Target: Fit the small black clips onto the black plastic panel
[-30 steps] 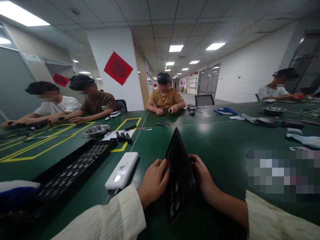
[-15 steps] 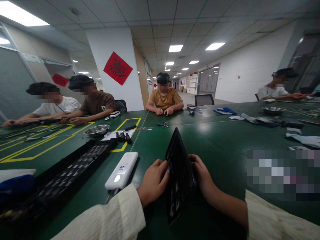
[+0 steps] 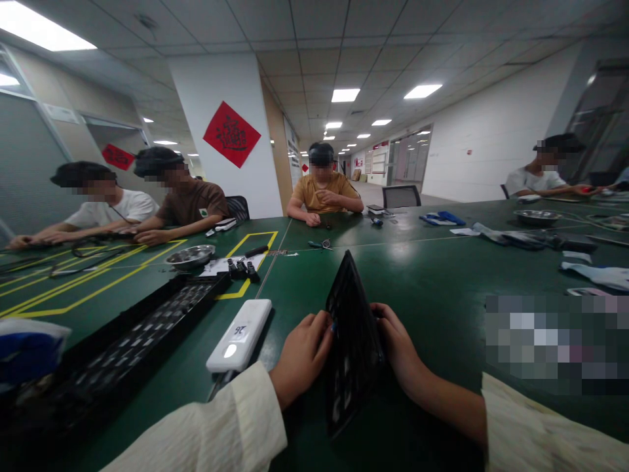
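A flat black panel (image 3: 351,354), with rows of pale patches on its left face, stands upright and tilted above the table in front of me. My right hand (image 3: 400,351) grips it from the right side, fingers curled at its edge and partly hidden behind it. On the left face, my left hand (image 3: 307,351) is closed in a pinch. A small blue piece (image 3: 334,326) shows at its fingertips, against the panel; its kind is too small to make out. Left of that hand lies a white power-bank-like device (image 3: 239,335) marked 26.
A long black tray (image 3: 196,285) with rows of shiny squares lies at left, beside a blue-and-white bundle (image 3: 29,354). Beyond are a metal bowl (image 3: 190,257), black cylindrical parts (image 3: 243,269) and pliers (image 3: 320,244). Several people sit around the green table (image 3: 432,282).
My hands and the panel have barely moved; my left fingertips shifted very slightly. The person opposite has raised one hand from the table toward the chest.
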A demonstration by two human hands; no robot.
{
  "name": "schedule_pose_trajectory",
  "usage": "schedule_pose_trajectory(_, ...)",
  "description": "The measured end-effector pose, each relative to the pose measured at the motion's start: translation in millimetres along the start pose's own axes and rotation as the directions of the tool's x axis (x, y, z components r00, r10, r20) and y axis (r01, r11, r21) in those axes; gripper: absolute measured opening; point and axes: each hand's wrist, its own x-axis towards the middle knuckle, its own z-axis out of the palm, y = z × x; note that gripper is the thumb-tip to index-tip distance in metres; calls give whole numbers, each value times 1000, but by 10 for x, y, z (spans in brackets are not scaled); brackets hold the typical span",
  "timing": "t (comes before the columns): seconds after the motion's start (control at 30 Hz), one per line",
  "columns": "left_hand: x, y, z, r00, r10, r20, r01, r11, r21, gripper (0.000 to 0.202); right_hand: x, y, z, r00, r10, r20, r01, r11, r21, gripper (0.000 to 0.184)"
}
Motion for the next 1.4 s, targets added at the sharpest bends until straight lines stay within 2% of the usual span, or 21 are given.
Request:
schedule_pose_trajectory(0.27,7,-17,7,1000,8,16,-9,997,81,24,2,-2,-8,1000,-22,9,22,1000,-21,24)
schedule_pose_trajectory(0.47,-22,-12,5,998,57,2,-57,994,95,20,-9,-2,-4,999,-32,-1,32,999,-43,24)
schedule_pose_trajectory(0.7,-5,14,-20,999,26,41,-32,989,145,26,-12,-2,-8,1000,-11,18,11,1000,-27,25)
schedule_pose_trajectory(0.9,17,26,-38,999,9,52,-15,993,119,33,-12,-15,5,1000,-17,8,17,1000,-18,23)
schedule_pose_trajectory(1.17,-2,41,-51,997,48,61,-57,987,152,27,-14,-48,23,1000,-19,3,19,1000,-8,23)
schedule_pose_trajectory(1.4,25,44,-56,995,4,103,-13,997,79,40,-25,-77,28,1000,-28,-10,28,999,-19,22)
